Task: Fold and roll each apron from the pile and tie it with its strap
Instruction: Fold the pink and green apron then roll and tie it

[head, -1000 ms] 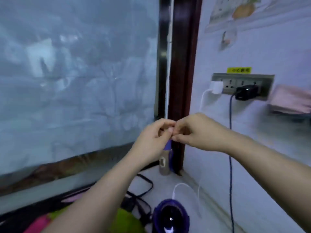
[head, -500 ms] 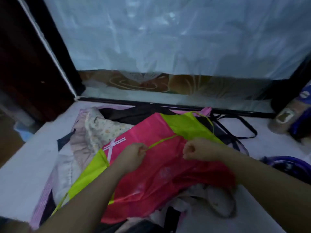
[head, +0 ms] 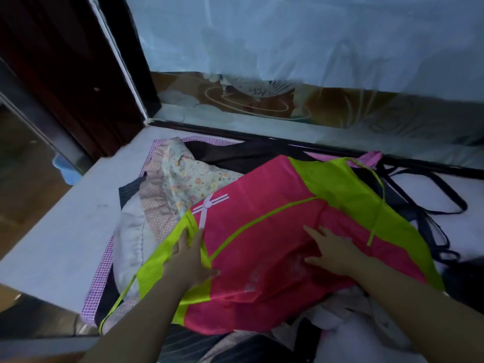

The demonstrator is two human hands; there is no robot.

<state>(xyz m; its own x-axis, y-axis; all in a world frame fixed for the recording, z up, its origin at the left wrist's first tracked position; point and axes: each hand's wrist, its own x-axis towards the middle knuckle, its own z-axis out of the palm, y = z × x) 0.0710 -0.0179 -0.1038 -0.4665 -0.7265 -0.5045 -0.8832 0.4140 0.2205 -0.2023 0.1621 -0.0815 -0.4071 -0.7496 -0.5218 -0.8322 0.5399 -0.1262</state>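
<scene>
A pink apron [head: 264, 205] with lime-green trim lies spread on top of a pile of aprons. A thin lime strap [head: 377, 205] lies over its right side. My left hand [head: 190, 258] rests flat with straight fingers on the apron's left lime panel. My right hand [head: 332, 250] presses flat on the pink middle, fingers spread. Beneath it show a floral apron [head: 188, 176], a pink dotted one [head: 154, 213] and a black one [head: 235, 155].
The pile sits on a white ledge [head: 60, 231] below a window covered with translucent plastic [head: 288, 35]. Black straps [head: 429, 205] trail off to the right. A dark wooden frame [head: 78, 74] stands at the left, and the ledge drops off there.
My view swung from the wall sockets down to the pile. My hands let go of the lime strap they pinched and now lie flat on the pink apron.
</scene>
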